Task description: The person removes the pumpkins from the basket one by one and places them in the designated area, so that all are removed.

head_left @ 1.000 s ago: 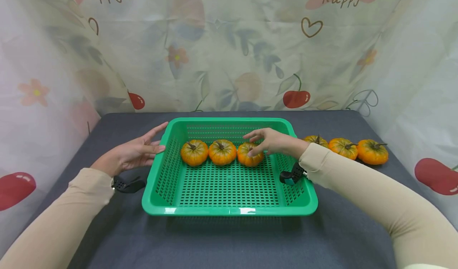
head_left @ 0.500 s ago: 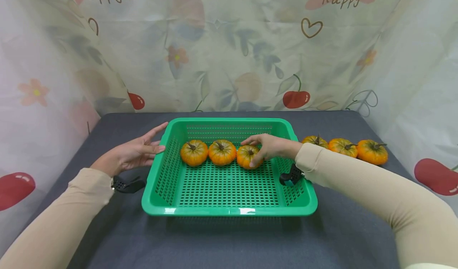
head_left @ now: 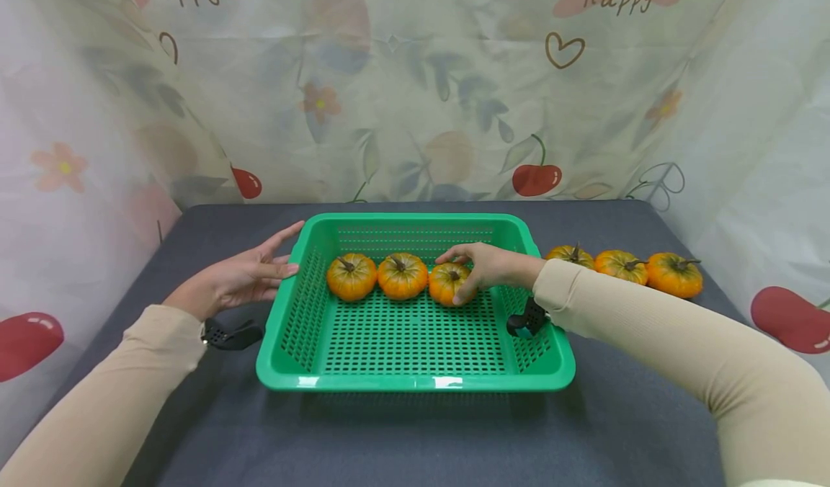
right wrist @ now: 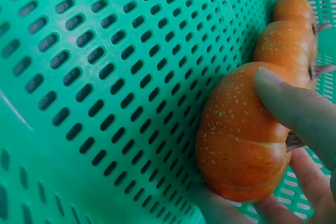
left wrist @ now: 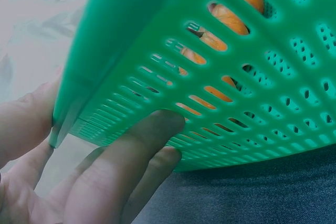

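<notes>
A green plastic basket (head_left: 415, 382) with slotted walls and floor contains 3 small orange pumpkins in a row. My right hand (head_left: 489, 265) reaches inside and grips the rightmost pumpkin (head_left: 444, 285). The right wrist view shows the thumb (right wrist: 294, 103) on one side of this pumpkin and the other fingers around its far side. It sits close against the middle pumpkin (head_left: 403, 278), with the left pumpkin (head_left: 352, 279) beyond. At the basket's left side, my left hand (head_left: 243, 278) rests against the outer wall, fingers (left wrist: 123, 156) loosely extended over the slots.
Several things share the dark grey table (head_left: 415, 444). Right of the basket lie 3 more pumpkins: one (head_left: 570, 255) partly behind the right forearm, a middle one (head_left: 620, 265) and an outer one (head_left: 674, 276). A printed curtain (head_left: 415, 112) stands behind and at both sides.
My right hand has lowered from just above the rightmost pumpkin and taken hold of it. Between half a second ago and now it hardly moves. My left hand stays put.
</notes>
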A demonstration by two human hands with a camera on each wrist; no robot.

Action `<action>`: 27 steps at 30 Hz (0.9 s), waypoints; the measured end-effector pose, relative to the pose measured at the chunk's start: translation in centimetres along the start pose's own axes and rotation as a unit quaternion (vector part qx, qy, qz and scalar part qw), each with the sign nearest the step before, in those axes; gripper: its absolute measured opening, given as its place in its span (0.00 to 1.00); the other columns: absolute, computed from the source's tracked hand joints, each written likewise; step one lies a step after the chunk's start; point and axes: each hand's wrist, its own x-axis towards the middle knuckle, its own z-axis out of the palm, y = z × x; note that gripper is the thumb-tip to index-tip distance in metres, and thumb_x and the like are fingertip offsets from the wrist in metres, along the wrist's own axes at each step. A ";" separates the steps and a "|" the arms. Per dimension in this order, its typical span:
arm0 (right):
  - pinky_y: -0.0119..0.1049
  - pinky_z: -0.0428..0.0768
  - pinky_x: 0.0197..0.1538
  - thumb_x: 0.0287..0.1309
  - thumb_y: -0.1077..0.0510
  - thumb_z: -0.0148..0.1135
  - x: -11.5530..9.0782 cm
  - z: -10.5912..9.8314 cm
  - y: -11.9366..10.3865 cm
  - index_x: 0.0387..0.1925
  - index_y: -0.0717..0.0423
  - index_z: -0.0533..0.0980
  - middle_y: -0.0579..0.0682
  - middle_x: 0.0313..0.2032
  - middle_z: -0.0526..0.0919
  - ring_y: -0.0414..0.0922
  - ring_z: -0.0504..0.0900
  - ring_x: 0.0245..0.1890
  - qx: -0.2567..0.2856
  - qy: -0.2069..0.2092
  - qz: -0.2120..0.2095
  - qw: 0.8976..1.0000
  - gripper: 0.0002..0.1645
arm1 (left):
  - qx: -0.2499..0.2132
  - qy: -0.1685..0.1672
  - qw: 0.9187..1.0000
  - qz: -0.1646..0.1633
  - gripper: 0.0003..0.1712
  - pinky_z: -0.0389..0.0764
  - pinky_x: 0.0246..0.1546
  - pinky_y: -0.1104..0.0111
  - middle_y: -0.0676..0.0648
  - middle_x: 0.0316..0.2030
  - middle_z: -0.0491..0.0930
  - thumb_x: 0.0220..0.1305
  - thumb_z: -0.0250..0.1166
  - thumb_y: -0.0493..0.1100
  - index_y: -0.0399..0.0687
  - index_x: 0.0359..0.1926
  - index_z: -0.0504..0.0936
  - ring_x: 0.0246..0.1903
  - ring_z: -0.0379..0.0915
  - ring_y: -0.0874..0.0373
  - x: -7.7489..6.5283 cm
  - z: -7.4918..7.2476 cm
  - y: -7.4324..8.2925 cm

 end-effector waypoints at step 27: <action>0.43 0.82 0.50 0.48 0.61 0.74 -3.8 -2.3 -3.1 0.67 0.48 0.67 0.62 0.67 0.63 0.56 0.71 0.60 -0.023 0.032 -0.020 0.999 0.43 | 0.013 0.011 1.000 0.000 0.52 0.83 0.49 0.57 0.38 0.76 0.42 0.70 0.56 0.34 0.77 0.75 0.32 0.47 0.82 0.53 0.0 0.1 0.0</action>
